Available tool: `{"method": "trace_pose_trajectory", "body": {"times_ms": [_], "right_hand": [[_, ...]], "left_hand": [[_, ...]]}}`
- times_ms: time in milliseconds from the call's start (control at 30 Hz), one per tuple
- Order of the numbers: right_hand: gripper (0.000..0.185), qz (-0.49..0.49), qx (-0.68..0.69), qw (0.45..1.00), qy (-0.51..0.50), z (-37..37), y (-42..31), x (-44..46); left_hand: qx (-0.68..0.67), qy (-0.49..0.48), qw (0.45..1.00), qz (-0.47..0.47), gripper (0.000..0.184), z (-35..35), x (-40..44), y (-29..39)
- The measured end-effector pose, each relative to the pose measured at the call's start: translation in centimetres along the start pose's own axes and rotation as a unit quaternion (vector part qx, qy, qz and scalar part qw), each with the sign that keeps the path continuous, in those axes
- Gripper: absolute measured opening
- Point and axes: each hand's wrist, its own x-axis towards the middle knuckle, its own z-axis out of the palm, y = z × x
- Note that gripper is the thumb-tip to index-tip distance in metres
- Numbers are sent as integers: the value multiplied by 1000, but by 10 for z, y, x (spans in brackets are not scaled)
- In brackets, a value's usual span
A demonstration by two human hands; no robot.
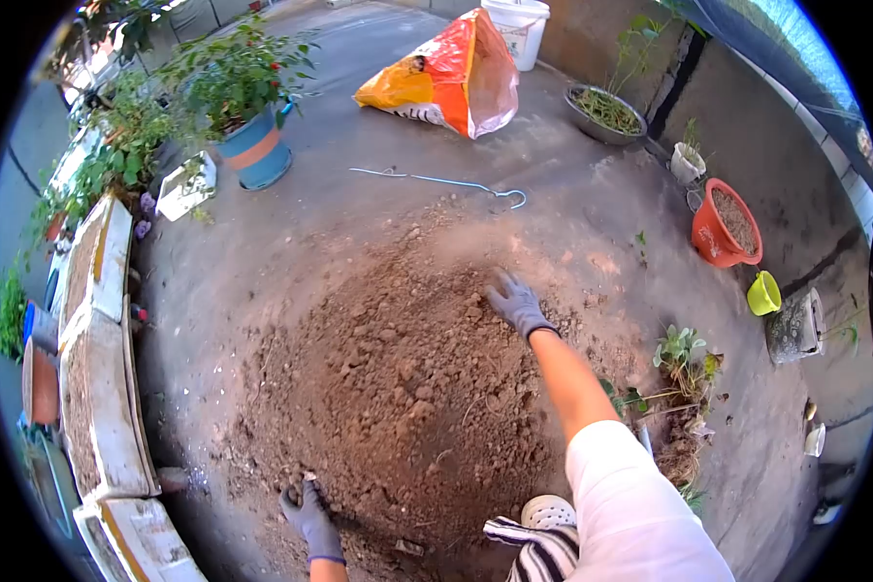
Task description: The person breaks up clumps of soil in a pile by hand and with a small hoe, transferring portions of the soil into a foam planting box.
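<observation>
A broad heap of loose brown soil (398,388) with small clods spreads over the concrete floor in front of me. My right hand (517,305), in a grey glove, reaches to the far right part of the heap. Its fingers are spread and touch the soil. My left hand (312,524), also gloved in grey, is at the near left edge of the heap with thumb and fingers apart. A small pale bit (308,476) shows at its fingertips; I cannot tell whether it is touched.
Beyond the heap lie a blue wire hanger (456,182) and an orange sack (446,82). A blue pot (255,150) with a leafy plant stands far left. White planter boxes (107,407) line the left. Uprooted plants (684,388) and a red pot (718,238) are right.
</observation>
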Motion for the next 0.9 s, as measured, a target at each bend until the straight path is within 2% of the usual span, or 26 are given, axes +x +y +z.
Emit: {"method": "trace_pose_trajectory", "body": {"times_ms": [67,100,133,167,200,233,267,400,433,500,567,600,667,700,767,833,900], "right_hand": [[57,-7,-34,999,-6,18,10,8],[53,-98,-38,994,27,36,19,17],[50,-189,-37,980,54,54,23,16],[50,-190,-26,981,33,63,16,9],[45,-123,138,981,-64,59,1,5],[41,-47,295,941,-157,53,-18,0],[37,-53,346,918,-187,44,-31,-7],[34,-124,369,897,-209,-1,-93,-46],[31,16,492,828,-268,-33,-136,-67],[28,-197,334,895,-221,-33,-159,-92],[29,-276,227,934,-26,-43,-188,-129],[29,-273,225,935,-21,-44,-195,-138],[30,-322,317,892,-36,-46,-198,-147],[30,-317,314,894,-32,-46,-191,-142],[33,-304,460,833,-49,-38,-165,-114],[37,-154,409,897,-66,-50,-107,-87],[41,23,310,949,-52,-44,-20,-64]], "left_hand": [[-22,31,998,-47,34,5,-20,21],[-26,45,997,-64,34,7,-34,37],[-86,26,992,-86,36,23,-56,76],[-142,13,984,-108,38,34,-72,101],[-134,12,989,-58,37,42,-76,98],[-125,10,992,-5,36,48,-77,95],[-136,-9,991,-14,40,58,-84,110],[-186,-62,980,-41,42,104,-114,169],[-183,-46,982,16,41,111,-114,166],[-206,-57,975,57,39,116,-110,152],[-161,-51,981,90,38,115,-113,147],[-116,-43,985,121,37,114,-116,146],[-92,-70,986,124,38,107,-118,147],[-67,-89,986,124,38,104,-118,147],[-66,-103,986,116,40,102,-115,146],[-69,-103,987,106,42,103,-108,136],[-77,-98,986,112,42,104,-103,130]]}}
